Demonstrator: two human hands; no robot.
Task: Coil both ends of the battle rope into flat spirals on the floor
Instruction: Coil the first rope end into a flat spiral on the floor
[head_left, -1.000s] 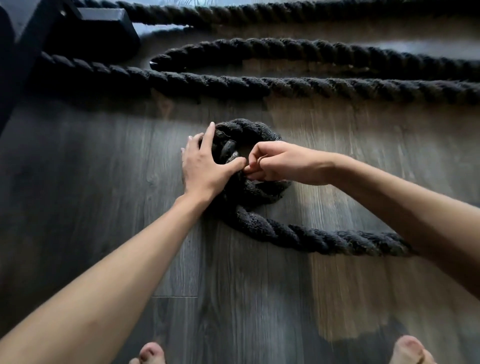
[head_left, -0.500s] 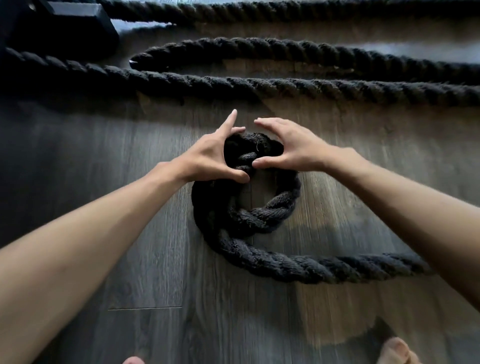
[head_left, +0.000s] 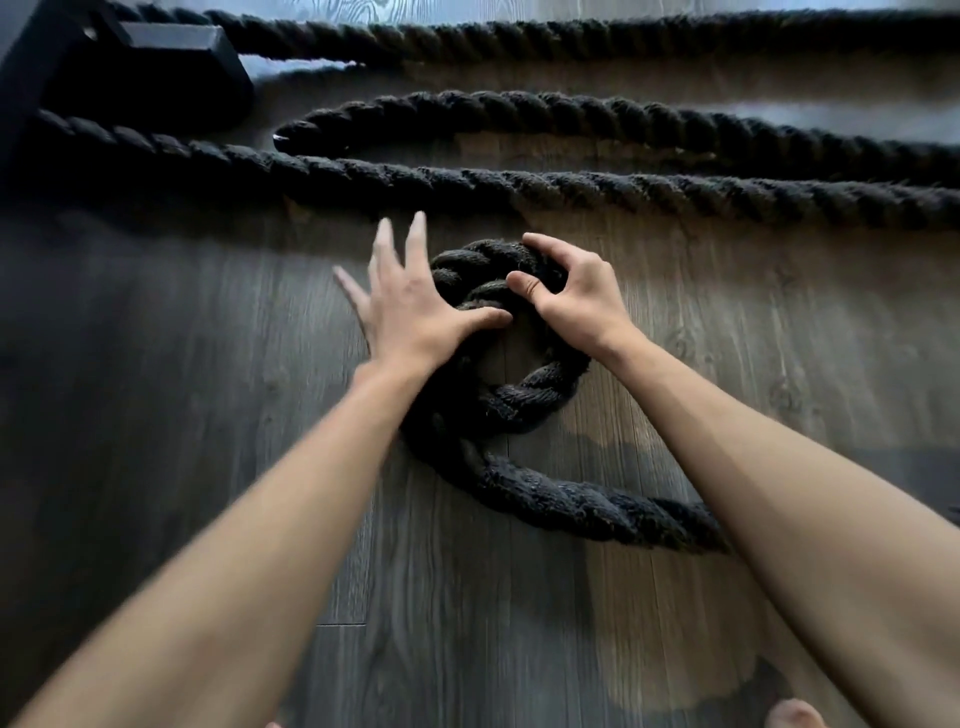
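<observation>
A thick black battle rope forms a small coil (head_left: 514, 400) on the grey wood floor, with a ring of bare floor in its centre. Its tail (head_left: 597, 504) runs off to the right under my right forearm. My left hand (head_left: 415, 306) lies over the coil's left side, fingers spread straight, thumb pressing on the rope. My right hand (head_left: 576, 296) grips the top of the coil with curled fingers and thumb. The rope's other end (head_left: 291, 137) lies free on the floor farther back, tip pointing left.
Three long runs of the same rope (head_left: 571, 195) cross the floor beyond the coil. A black block-shaped base (head_left: 145, 78) sits at the top left. My bare toes (head_left: 795, 717) show at the bottom edge.
My left hand has spread its fingers and shifted onto the coil's left side. My right hand has curled down round the top of the coil, and the coil looks slightly tighter.
</observation>
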